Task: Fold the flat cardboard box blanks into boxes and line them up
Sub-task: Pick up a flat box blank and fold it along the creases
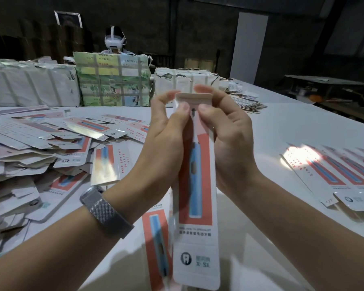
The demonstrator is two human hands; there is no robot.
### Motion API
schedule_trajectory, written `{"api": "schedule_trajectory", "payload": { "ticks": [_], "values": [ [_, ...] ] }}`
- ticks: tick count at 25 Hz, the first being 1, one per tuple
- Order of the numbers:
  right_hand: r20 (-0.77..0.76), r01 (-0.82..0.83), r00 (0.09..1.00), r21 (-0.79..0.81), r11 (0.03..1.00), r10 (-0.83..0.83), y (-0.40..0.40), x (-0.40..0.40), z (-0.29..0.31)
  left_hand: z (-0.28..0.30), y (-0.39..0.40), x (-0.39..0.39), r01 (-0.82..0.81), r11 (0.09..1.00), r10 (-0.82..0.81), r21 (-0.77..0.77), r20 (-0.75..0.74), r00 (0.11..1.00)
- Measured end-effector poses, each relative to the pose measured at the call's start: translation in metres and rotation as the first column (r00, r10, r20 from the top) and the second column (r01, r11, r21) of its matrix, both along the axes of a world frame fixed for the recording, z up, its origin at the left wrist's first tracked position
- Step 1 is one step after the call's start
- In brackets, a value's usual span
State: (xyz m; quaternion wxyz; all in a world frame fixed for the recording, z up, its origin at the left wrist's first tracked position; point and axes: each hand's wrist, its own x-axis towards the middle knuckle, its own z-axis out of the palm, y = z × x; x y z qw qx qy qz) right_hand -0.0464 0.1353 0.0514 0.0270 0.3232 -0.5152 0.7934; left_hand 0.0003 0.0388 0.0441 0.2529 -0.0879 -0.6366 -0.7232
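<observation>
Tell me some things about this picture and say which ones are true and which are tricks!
1. Both hands hold the same long box. True: the left hand and the right hand pinch the top end of the toothbrush box.
2. The watch is on the right wrist. False: the watch is on the left wrist.
3. A messy heap of flat blanks lies on the left of the table. True: the pile of blanks is there.
4. The neat row of boxes sits on the left too. False: the row of boxes lies on the right.
5. The toothbrush drawn on the held box is green. False: it is blue.
</observation>
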Motion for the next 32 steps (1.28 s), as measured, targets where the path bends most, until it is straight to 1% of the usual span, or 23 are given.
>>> {"api": "schedule_trajectory", "payload": {
  "ticks": [3,5,8,11,15,19,21,25,28,30,32],
  "values": [
    [-0.01,0.017,1.0,-0.003,1.0,-0.017,-0.001,0.006,0.001,-0.002,0.002,0.002,-0.057,0.994,0.051,-0.088,-0.076,0.996],
    [0.008,0.018,1.0,-0.022,1.0,-0.018,-0.001,0.01,0.003,-0.003,0.003,0.003,-0.036,0.994,0.025,-0.102,-0.102,0.994],
    [0.041,0.003,0.999,-0.038,0.999,-0.001,0.001,0.013,0.006,-0.005,0.0,0.004,-0.043,0.986,0.023,-0.164,-0.119,0.993],
    [0.066,-0.064,0.996,-0.047,0.997,0.067,0.004,0.013,0.007,-0.007,-0.002,0.005,-0.09,0.965,0.055,-0.245,-0.145,0.988],
    [0.045,-0.076,0.996,-0.028,0.997,0.077,0.007,0.009,0.004,-0.011,-0.001,0.004,-0.114,0.954,0.073,-0.279,-0.152,0.986],
    [0.06,-0.038,0.998,0.012,0.999,0.038,0.01,0.004,0.001,-0.016,-0.002,0.001,-0.112,0.932,0.058,-0.346,-0.162,0.985],
    [0.064,-0.035,0.997,0.002,0.999,0.035,0.012,0.003,0.001,-0.017,-0.003,0.0,-0.082,0.932,0.028,-0.352,-0.155,0.987],
    [0.049,-0.011,0.999,0.022,1.0,0.01,0.013,0.0,0.004,-0.016,-0.004,0.001,-0.081,0.929,0.018,-0.36,-0.174,0.985],
    [0.066,-0.002,0.998,0.075,0.997,-0.003,0.014,-0.003,0.007,-0.015,-0.003,0.002,-0.083,0.937,0.015,-0.34,-0.199,0.98],
    [0.073,0.01,0.997,0.108,0.994,-0.018,0.015,-0.003,0.008,-0.014,-0.002,0.003,-0.073,0.946,0.015,-0.316,-0.18,0.983],
    [0.045,0.021,0.999,0.125,0.992,-0.027,0.015,-0.004,0.008,-0.012,-0.001,0.003,-0.055,0.96,0.01,-0.273,-0.165,0.986]
  ]
}}
